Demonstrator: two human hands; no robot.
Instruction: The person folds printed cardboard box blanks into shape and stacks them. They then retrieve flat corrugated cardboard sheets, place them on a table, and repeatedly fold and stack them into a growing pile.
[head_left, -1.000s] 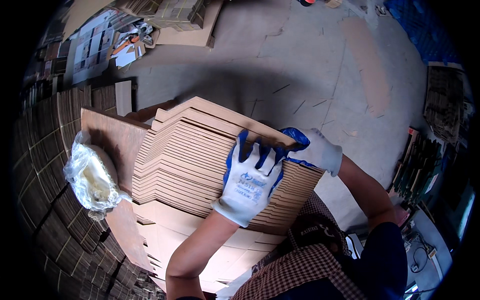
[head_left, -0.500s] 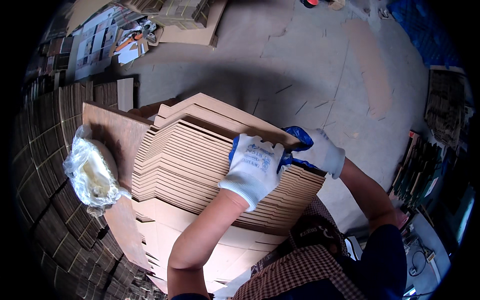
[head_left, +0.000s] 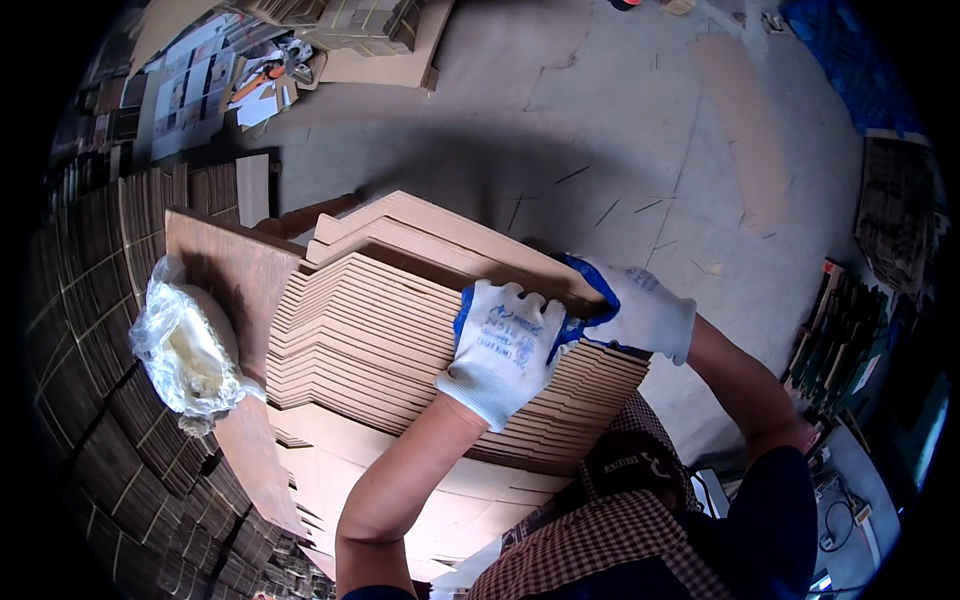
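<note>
A fanned stack of brown cardboard sheets (head_left: pixel 370 330) with bent edges lies in overlapping rows in front of me. My left hand (head_left: pixel 505 345), in a white glove with blue coating, rests on the stack with its fingers curled over a sheet's edge; the fingertips are hidden. At the right end of the farthest cardboard sheets (head_left: pixel 430 225), my right hand (head_left: pixel 640 305) is closed around their edge in a matching glove. A dark gap separates these far sheets from the rows nearer me. Both hands are close together, almost touching.
The stack lies on a wooden board (head_left: pixel 240 255). On its left part sits a plastic-wrapped bowl (head_left: pixel 190 350) with pale contents. Bundled cardboard (head_left: pixel 100 400) is piled along the left. More flat stacks (head_left: pixel 835 340) stand at right, with a blue sheet (head_left: pixel 845 60) farther off.
My right hand has shifted slightly right and nearer, and the gap between the far sheets and the rest has widened. My left hand has slid slightly left and nearer.
</note>
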